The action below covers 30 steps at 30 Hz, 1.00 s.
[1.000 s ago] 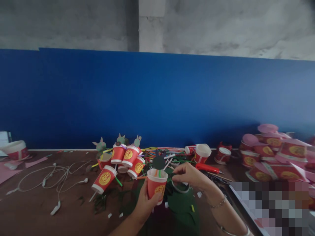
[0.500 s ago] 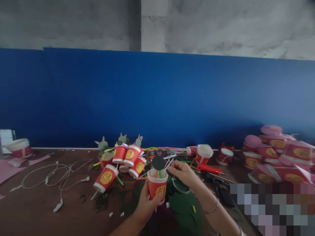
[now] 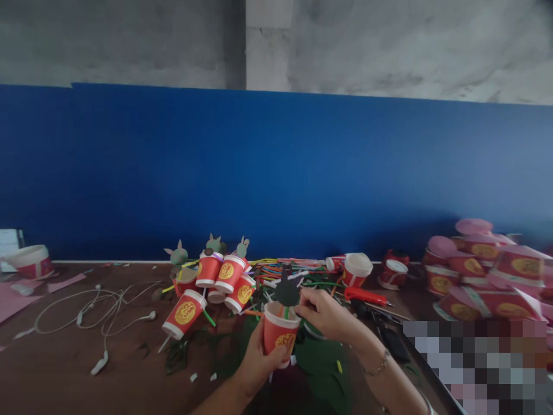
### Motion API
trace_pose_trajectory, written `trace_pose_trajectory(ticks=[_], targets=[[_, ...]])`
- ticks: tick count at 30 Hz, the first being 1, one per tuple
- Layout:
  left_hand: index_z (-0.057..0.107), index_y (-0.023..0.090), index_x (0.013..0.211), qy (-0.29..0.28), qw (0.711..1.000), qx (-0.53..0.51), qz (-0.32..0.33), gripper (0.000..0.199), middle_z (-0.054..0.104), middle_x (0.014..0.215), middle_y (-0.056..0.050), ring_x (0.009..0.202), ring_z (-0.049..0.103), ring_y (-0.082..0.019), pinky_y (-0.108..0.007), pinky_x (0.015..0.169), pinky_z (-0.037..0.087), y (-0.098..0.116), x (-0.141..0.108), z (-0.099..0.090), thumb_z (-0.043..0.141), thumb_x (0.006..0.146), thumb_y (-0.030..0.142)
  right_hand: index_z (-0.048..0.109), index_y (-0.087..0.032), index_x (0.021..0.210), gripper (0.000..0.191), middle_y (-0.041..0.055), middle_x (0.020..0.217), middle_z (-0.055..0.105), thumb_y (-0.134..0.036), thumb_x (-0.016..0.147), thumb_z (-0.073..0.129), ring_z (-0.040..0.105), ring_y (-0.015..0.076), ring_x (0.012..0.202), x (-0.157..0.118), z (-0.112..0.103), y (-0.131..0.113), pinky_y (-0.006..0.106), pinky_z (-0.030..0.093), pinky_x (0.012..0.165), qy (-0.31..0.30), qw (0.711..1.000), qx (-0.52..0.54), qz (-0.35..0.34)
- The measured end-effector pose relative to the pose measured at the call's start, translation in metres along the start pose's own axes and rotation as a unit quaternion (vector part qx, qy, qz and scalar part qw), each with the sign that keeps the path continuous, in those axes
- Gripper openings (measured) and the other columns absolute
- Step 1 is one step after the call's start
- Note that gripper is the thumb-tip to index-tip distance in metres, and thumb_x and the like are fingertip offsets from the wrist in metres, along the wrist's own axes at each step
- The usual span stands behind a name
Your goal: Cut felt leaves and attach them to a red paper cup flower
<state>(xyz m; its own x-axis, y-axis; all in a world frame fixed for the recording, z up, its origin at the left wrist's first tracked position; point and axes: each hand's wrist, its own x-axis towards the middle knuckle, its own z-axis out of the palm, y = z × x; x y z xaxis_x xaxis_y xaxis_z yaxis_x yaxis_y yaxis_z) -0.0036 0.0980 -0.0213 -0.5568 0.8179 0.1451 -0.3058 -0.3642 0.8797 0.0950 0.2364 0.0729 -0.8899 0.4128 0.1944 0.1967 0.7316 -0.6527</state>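
My left hand [image 3: 259, 354] is wrapped round a red paper cup [image 3: 280, 335] with a white rim and a yellow print. The cup is nearly upright above the table. Out of its mouth rises a dark paper animal head [image 3: 287, 290] with pointed ears, and orange and green straw pieces show beneath it. At the cup's right rim, my right hand [image 3: 317, 308] has its thumb and fingers pinched together beside the dark head. What lies between those fingertips is too small to make out. An orange straw [image 3: 254, 313] sticks out to the left of the cup.
Several red cups with grey rabbit heads [image 3: 228, 274] are piled at left centre. White earphones [image 3: 101, 363] lie left. Loose straws [image 3: 276, 270], a red-handled tool [image 3: 367, 297] and dark green paper [image 3: 322, 363] surround the hands. Cups with pink paper [image 3: 501, 265] stand stacked right.
My right hand has come down and closer to the cup's rim. The cup and the dark head have shifted slightly to the right, with my left hand still round the cup.
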Motion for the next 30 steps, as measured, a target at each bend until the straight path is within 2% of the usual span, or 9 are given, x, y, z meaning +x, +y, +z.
trace_pose_trajectory(ticks=[6,13,19,24,30], targets=[[0.056,0.013,0.115,-0.004,1.0,0.012,-0.027,0.073,0.065,0.107,-0.015,0.095,0.061,-0.029,-0.037,0.083,0.048,0.001,-0.001,0.0,0.077,0.052,0.044,0.045,-0.017,0.059,0.024,-0.0058,0.052,0.044,-0.03,0.077,0.055,0.035,0.0081,0.051,-0.001,0.0,0.004,0.02,0.026,0.047,-0.011,1.0,-0.019,0.003],[0.054,0.013,0.117,0.013,0.999,0.024,-0.034,0.075,0.065,0.104,-0.015,0.093,0.061,-0.029,-0.039,0.083,0.048,-0.001,0.003,-0.004,0.077,0.053,0.044,0.052,-0.015,0.059,0.025,-0.0056,0.052,0.043,-0.033,0.075,0.056,0.035,0.0078,0.052,0.004,0.001,0.003,0.019,0.028,0.048,0.021,0.999,0.015,0.037],[0.053,0.013,0.117,0.028,0.999,0.019,-0.018,0.077,0.065,0.107,-0.015,0.096,0.06,-0.03,-0.038,0.084,0.047,-0.008,0.003,-0.005,0.077,0.052,0.046,0.06,-0.015,0.069,0.017,-0.0032,0.06,0.052,-0.03,0.074,0.057,0.042,0.0097,0.058,0.003,-0.002,0.005,0.02,0.033,0.053,-0.018,0.998,0.052,0.04],[0.054,0.012,0.114,0.052,0.999,0.015,0.002,0.072,0.065,0.105,-0.015,0.091,0.061,-0.027,-0.035,0.081,0.049,-0.013,0.006,-0.009,0.076,0.054,0.045,0.06,-0.015,0.069,0.014,-0.0037,0.059,0.051,-0.028,0.071,0.059,0.042,0.0096,0.057,0.002,-0.004,0.006,0.02,0.032,0.053,-0.016,0.996,0.076,0.053],[0.057,0.012,0.109,0.082,0.996,0.039,-0.014,0.065,0.067,0.099,-0.013,0.087,0.062,-0.025,-0.032,0.077,0.05,-0.01,0.009,-0.012,0.076,0.054,0.041,0.062,-0.013,0.067,0.011,-0.0042,0.053,0.048,-0.024,0.067,0.06,0.039,0.0081,0.052,0.004,-0.003,0.009,0.019,0.03,0.049,-0.022,0.992,0.088,0.091]])
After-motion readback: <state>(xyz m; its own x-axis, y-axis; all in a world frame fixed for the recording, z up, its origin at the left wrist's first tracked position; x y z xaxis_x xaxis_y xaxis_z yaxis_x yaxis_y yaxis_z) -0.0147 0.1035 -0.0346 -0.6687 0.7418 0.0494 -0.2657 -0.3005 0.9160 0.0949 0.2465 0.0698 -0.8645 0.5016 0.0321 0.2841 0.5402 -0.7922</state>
